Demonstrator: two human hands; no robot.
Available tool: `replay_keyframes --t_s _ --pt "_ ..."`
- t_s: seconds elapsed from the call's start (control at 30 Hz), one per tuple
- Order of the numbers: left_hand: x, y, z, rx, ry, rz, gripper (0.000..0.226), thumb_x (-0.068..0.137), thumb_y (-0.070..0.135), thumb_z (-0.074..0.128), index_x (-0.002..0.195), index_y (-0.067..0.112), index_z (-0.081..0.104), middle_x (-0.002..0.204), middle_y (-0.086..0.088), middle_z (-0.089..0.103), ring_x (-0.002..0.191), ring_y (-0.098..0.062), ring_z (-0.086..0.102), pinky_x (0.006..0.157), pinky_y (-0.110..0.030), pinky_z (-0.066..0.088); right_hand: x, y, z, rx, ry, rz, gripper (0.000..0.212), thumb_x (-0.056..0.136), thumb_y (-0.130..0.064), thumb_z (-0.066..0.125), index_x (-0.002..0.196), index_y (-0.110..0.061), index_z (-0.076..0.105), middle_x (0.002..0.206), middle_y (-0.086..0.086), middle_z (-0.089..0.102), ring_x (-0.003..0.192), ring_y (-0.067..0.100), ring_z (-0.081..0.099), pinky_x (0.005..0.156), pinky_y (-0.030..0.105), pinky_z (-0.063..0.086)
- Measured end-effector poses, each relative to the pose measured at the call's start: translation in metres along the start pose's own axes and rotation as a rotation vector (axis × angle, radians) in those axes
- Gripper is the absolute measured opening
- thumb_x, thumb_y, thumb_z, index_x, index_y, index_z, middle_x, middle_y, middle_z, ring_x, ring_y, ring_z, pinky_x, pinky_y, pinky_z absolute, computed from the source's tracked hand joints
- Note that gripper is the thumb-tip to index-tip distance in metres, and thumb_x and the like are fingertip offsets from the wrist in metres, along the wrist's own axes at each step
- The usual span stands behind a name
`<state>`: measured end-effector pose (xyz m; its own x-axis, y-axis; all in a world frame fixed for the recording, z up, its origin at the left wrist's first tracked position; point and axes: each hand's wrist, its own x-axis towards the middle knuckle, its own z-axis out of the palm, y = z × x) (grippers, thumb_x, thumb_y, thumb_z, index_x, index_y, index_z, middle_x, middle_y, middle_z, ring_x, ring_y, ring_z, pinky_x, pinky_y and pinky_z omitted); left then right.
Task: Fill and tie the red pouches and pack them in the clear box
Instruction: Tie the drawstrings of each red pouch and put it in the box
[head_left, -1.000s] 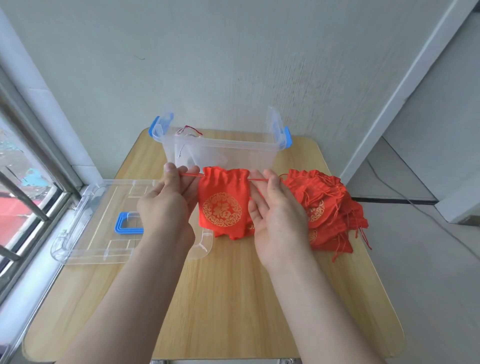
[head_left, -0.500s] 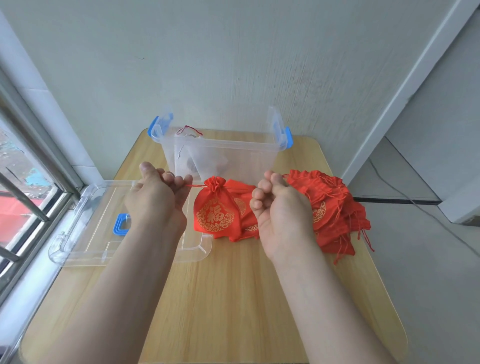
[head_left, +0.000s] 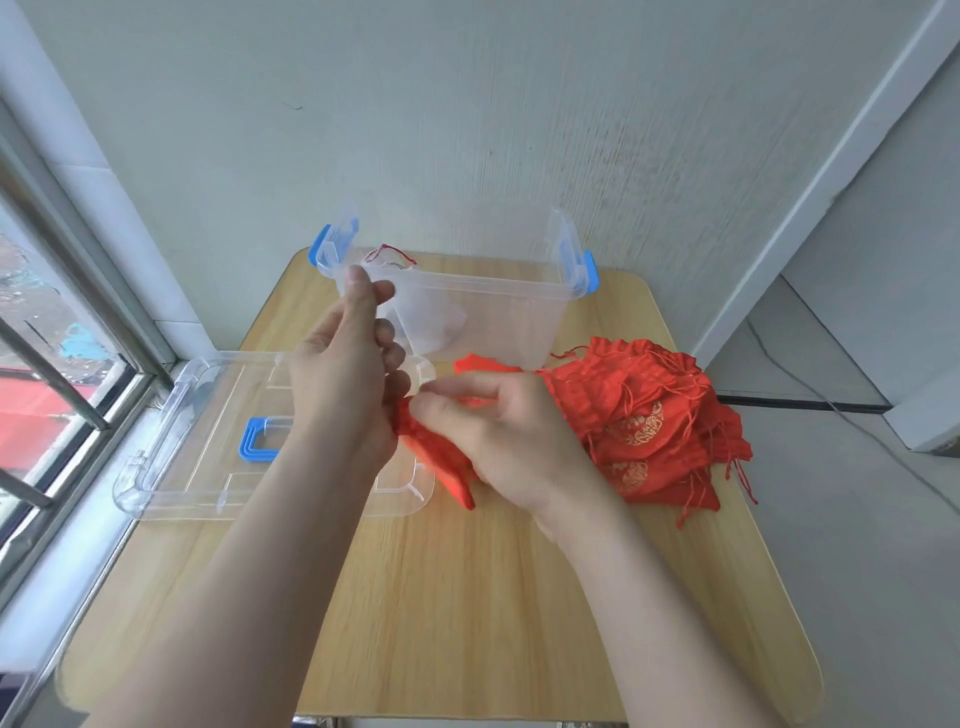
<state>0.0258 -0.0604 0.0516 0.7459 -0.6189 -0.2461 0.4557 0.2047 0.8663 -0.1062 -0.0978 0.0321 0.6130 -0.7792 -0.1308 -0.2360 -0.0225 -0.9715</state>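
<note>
One red pouch (head_left: 441, 462), left hand (head_left: 343, 384) fingers (head_left: 371, 291) pinched together, right hand (head_left: 498, 431) fingers (head_left: 441, 389) pinching it, hands now touching

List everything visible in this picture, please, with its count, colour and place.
table: one, light wood, under everything.
clear box: one, transparent with blue latches, back of table, open.
lid: one, clear with blue handle, left on table.
pouch: one, red, between the hands.
pouch pile: many, red and gold, right on table.
window: one, barred, far left.
left hand: one, above lid's right end, grip unclear.
right hand: one, pinching the pouch.
</note>
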Motion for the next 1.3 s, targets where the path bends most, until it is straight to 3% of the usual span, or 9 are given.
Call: replay_keyframes --t_s 0.17,0.27,0.37,0.43,0.53,0.73,0.97,1.13,1.3 --pt "0.000 0.005 -0.003 0.182 -0.173 -0.051 0.043 0.099 0.060 0.064 0.108 0.022 0.081 0.066 0.009 0.048 0.052 -0.009 0.033 0.049 -0.022 0.031 -0.004 -0.010 0.005 -0.075 -0.091 -0.071 0.025 0.095 -0.041 0.076 0.088 -0.018 0.083 0.073 0.018 0.074 0.062 0.019 0.059 0.064 0.035 0.045" --pt "0.000 0.007 -0.003 0.211 -0.300 -0.151 0.053 0.105 0.060 0.047 0.115 0.020 0.081 0.073 0.006 0.062 0.058 -0.010 0.035 0.059 -0.026 0.034 0.001 -0.010 0.010 -0.099 -0.022 -0.108 0.039 0.093 -0.050 0.077 0.077 -0.014 0.080 0.074 0.021 0.074 0.065 0.038 0.065 0.064 0.046 0.051" --pt "-0.004 0.009 -0.001 0.200 -0.378 -0.174 0.051 0.102 0.033 0.032 0.125 0.018 0.075 0.091 -0.003 0.075 0.068 -0.015 0.033 0.064 -0.033 0.034 0.007 -0.007 0.011 -0.109 0.028 -0.075 0.036 0.088 -0.046 0.082 0.074 -0.013 0.078 0.073 0.010 0.078 0.074 0.032 0.075 0.076 0.046 0.059" --pt "-0.007 0.010 -0.002 0.224 -0.405 -0.107 0.053 0.095 0.014 0.031 0.131 0.017 0.070 0.098 -0.008 0.078 0.071 -0.017 0.033 0.065 -0.031 0.038 0.009 -0.007 0.006 -0.101 0.017 -0.059 0.026 0.088 -0.034 0.083 0.074 -0.013 0.079 0.072 0.003 0.079 0.071 0.017 0.076 0.072 0.031 0.059" --pt "-0.008 0.009 -0.003 0.238 -0.430 0.017 0.060 0.089 -0.010 0.036 0.134 0.015 0.067 0.101 -0.014 0.079 0.072 -0.020 0.039 0.065 -0.031 0.046 0.009 -0.012 0.001 -0.079 -0.013 -0.058 0.017 0.090 -0.018 0.076 0.076 -0.009 0.079 0.072 0.003 0.079 0.068 0.018 0.073 0.063 0.023 0.054" --pt "-0.002 0.004 -0.004 0.280 -0.317 0.090 0.039 0.105 0.010 0.050 0.140 0.026 0.059 0.126 -0.002 0.075 0.112 -0.019 0.074 0.104 -0.040 0.056 0.012 -0.015 -0.005 0.092 0.083 -0.137 0.023 0.105 -0.016 0.061 0.096 0.001 0.072 0.053 -0.007 0.058 0.039 0.004 0.046 0.038 0.019 0.035" --pt "-0.003 -0.003 -0.011 0.569 -0.369 0.160 0.035 0.085 0.022 0.067 0.120 0.024 0.064 0.106 -0.003 0.079 0.090 -0.024 0.074 0.095 -0.054 0.059 0.018 -0.007 -0.003 0.013 0.146 -0.229 0.024 0.109 -0.021 0.051 0.096 -0.006 0.064 0.053 -0.008 0.054 0.047 0.008 0.048 0.055 0.033 0.040" --pt "-0.006 0.004 -0.011 0.645 -0.503 0.232 0.043 0.090 -0.011 0.057 0.118 0.019 0.070 0.106 -0.001 0.080 0.091 -0.014 0.074 0.082 -0.033 0.056 0.016 -0.013 -0.008 0.141 0.106 -0.145 0.029 0.108 -0.013 0.049 0.081 -0.018 0.054 0.046 -0.017 0.046 0.041 0.002 0.039 0.048 0.028 0.031" --pt "-0.007 0.001 -0.010 0.721 -0.480 0.213 0.028 0.089 -0.004 0.061 0.105 0.015 0.072 0.089 -0.001 0.080 0.085 -0.015 0.074 0.083 -0.037 0.059 0.017 -0.012 -0.011 0.185 0.127 -0.192 0.012 0.106 -0.009 0.053 0.097 -0.008 0.060 0.049 -0.015 0.048 0.043 0.003 0.040 0.045 0.023 0.033"
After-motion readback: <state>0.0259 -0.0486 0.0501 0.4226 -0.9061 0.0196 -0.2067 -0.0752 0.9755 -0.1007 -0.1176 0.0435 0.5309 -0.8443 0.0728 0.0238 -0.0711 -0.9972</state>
